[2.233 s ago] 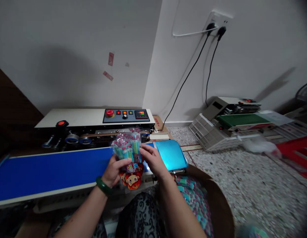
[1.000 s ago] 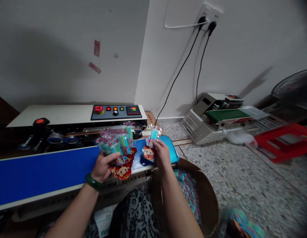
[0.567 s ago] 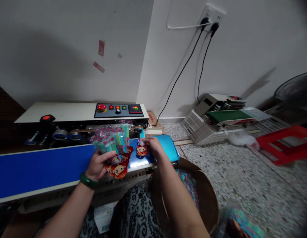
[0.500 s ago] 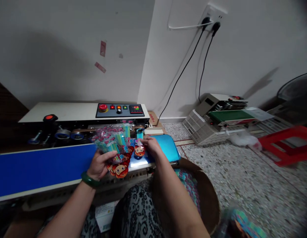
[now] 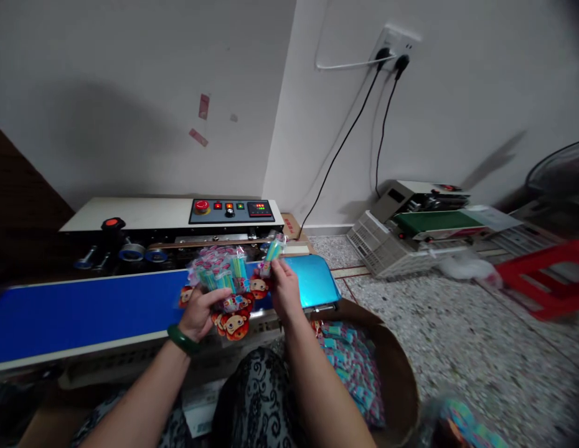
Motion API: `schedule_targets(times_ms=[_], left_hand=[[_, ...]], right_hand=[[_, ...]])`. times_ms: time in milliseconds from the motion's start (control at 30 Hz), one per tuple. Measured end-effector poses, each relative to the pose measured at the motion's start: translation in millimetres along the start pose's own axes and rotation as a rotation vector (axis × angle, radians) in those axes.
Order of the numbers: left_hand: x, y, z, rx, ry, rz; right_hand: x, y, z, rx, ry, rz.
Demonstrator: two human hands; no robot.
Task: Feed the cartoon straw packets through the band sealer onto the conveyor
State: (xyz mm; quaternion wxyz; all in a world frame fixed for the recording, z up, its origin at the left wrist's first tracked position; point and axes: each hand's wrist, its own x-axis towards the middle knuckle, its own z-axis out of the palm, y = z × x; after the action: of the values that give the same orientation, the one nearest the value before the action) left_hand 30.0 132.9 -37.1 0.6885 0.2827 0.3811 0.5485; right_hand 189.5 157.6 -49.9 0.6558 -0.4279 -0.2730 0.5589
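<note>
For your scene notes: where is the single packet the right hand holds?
In the head view, centre: the single packet is pinched in the right hand, above the blue conveyor belt, right of the left hand's bunch.

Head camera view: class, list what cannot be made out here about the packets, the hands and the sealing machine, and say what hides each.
- Number of packets in the fanned bunch: they overlap, and the left hand covers their lower parts.
- Print on the single packet pinched by the right hand: too small.
- Digits on the machine display: too small.
- Left end of the blue belt: blurred and cut off by the frame edge.
</note>
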Motion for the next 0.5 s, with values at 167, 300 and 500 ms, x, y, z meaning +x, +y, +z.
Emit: schedule_targets(times_ms=[167,300,500], left_hand=[[1,7,-5.0,0.012,0.052,0.016],[-2,12,-1.0,0.020,0.045,0.020],[-2,12,1.7,0.002,0.026,0.024]], right_hand=[[27,-15,-41,-0.227,0.196,0.105],[44,-20,-51,-0.340,0.109,0.257],[52,-17,-25,-0.429,0.033,0.283]])
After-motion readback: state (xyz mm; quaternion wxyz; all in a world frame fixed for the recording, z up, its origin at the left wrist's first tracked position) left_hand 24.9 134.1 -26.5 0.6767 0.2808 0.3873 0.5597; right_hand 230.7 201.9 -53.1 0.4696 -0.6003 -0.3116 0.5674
